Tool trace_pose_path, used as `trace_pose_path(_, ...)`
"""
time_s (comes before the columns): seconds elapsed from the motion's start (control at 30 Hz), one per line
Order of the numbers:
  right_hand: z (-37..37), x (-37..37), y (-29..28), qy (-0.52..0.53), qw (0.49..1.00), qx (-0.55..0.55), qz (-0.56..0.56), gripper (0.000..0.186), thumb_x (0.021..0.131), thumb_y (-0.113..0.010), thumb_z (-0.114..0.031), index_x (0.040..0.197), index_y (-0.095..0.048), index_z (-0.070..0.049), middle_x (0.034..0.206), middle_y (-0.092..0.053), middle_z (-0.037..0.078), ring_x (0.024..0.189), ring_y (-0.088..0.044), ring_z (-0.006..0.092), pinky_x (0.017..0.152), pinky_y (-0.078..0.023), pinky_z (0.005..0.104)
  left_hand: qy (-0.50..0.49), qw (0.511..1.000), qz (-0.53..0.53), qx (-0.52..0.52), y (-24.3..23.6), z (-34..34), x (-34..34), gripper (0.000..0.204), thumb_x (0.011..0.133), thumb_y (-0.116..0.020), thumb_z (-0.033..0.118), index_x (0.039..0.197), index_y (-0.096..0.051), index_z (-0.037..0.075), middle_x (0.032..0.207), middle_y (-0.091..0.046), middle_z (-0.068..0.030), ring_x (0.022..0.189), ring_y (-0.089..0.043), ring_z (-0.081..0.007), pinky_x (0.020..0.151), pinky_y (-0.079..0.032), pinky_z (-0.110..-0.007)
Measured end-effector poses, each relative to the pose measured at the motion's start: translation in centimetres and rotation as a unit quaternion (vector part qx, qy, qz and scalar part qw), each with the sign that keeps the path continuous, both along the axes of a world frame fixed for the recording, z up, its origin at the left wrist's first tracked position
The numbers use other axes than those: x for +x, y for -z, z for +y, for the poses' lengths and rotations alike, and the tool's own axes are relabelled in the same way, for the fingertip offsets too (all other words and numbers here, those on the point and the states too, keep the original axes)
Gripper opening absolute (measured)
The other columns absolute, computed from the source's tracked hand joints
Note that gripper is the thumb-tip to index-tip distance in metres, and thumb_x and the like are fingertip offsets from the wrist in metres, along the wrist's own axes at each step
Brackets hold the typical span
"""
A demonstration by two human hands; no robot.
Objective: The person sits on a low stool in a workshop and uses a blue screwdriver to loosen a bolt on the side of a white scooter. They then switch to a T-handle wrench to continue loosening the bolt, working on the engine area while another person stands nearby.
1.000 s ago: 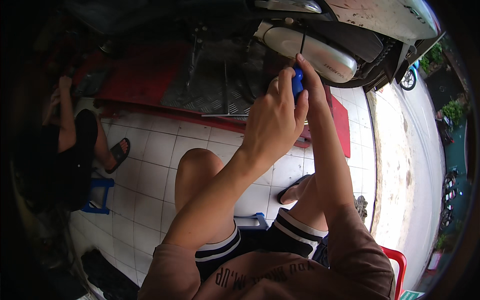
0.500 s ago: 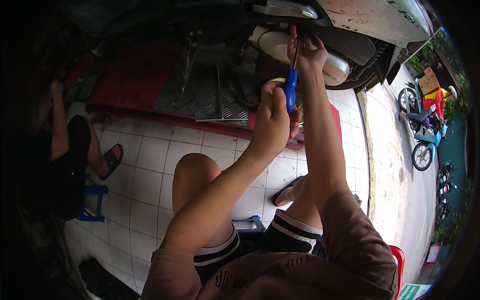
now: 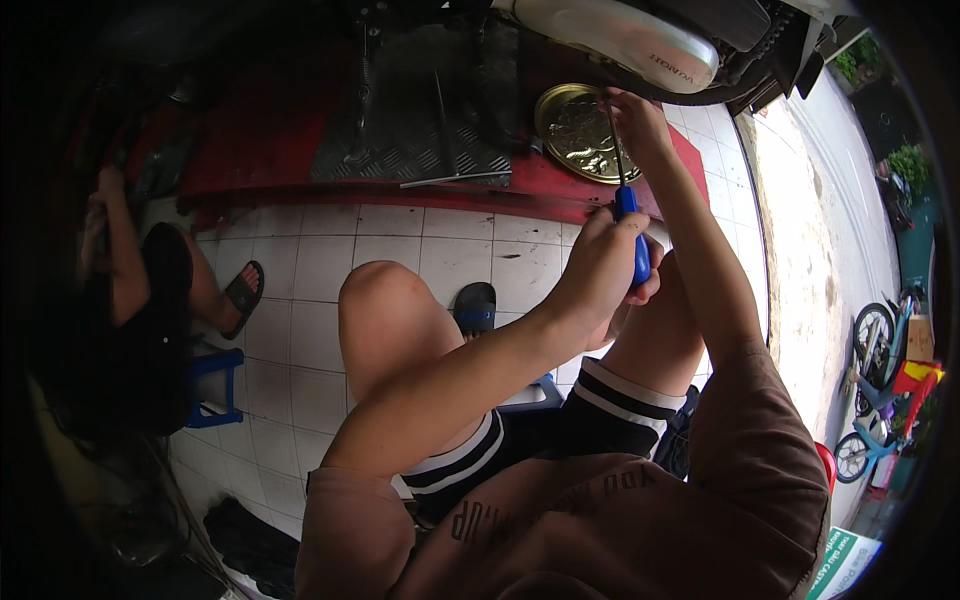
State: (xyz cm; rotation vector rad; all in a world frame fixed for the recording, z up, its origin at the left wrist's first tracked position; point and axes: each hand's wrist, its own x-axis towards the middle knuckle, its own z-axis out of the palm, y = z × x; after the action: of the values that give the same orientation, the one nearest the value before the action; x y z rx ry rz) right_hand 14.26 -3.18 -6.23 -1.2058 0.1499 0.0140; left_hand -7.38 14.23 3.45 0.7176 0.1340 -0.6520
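Observation:
My left hand [image 3: 610, 260] is closed around the blue handle of a screwdriver [image 3: 628, 200], held upright in the picture over the front edge of a red platform. My right hand [image 3: 642, 125] is at the screwdriver's thin shaft tip, fingers curled; whether they pinch the tip or a small part there is too small to tell. Behind them a round gold tray [image 3: 568, 130] lies on the red platform [image 3: 255, 160], just below a motorbike's silver engine cover [image 3: 640, 45]. Long metal tools [image 3: 455, 180] lie on a dark tread plate left of the tray.
At left another person [image 3: 130, 270] sits by a blue stool [image 3: 225, 380], hands at the platform. My knees are over white floor tiles [image 3: 300, 260]. At right are a pavement, a road and a motorbike [image 3: 870, 340] with a rider in red and yellow.
My right hand has come away from under the bike body, fingers now curled at the screwdriver's tip. My left hand has shifted right. The view has shifted, showing more of the gold tray.

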Motion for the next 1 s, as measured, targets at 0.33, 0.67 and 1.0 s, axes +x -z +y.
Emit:
trace_pose_path(0.33, -3.5, 2.4, 9.9, -0.09, 0.847, -0.482, 0.207, 0.029, 0.071, -0.074, -0.021, 0.088, -0.071, 0.003, 0.08, -0.072, 0.012, 0.07, -0.071, 0.0173, 0.063, -0.059, 0.0279, 0.006, 0.993, 0.052, 0.105, 4.1, -3.2, 0.4, 0.015, 0.096, -0.042, 0.02, 0.096, -0.042, 0.005, 0.076, -0.055, -0.0069, 0.055, -0.049, -0.0139, 0.05, -0.035, -0.027)
trace_pose_path(0.67, -2.4, 0.6, 7.7, -0.1, 0.843, -0.48, 0.223, 0.027, 0.077, -0.07, -0.016, 0.096, -0.066, 0.002, 0.089, -0.07, 0.012, 0.072, -0.071, 0.022, 0.06, -0.06, 0.0327, -0.031, 0.991, 0.0, 0.133, 5.0, -4.7, 1.5, 0.017, 0.094, -0.048, 0.021, 0.106, -0.043, 0.01, 0.074, -0.054, -0.0059, 0.051, -0.049, -0.0132, 0.047, -0.032, -0.025)
trace_pose_path(1.0, -5.0, -6.6, -2.0, -0.154, 0.983, -0.095, 0.034, 0.037, 0.096, -0.037, -0.026, 0.096, -0.064, -0.001, 0.086, -0.068, 0.008, 0.076, -0.064, 0.0172, 0.072, -0.05, 0.0314, -0.057, 0.955, -0.17, 0.238, 5.2, -8.0, 1.8, 0.022, 0.094, -0.048, 0.016, 0.115, -0.049, 0.008, 0.067, -0.047, -0.0003, 0.047, -0.037, -0.0052, 0.042, -0.029, -0.021)
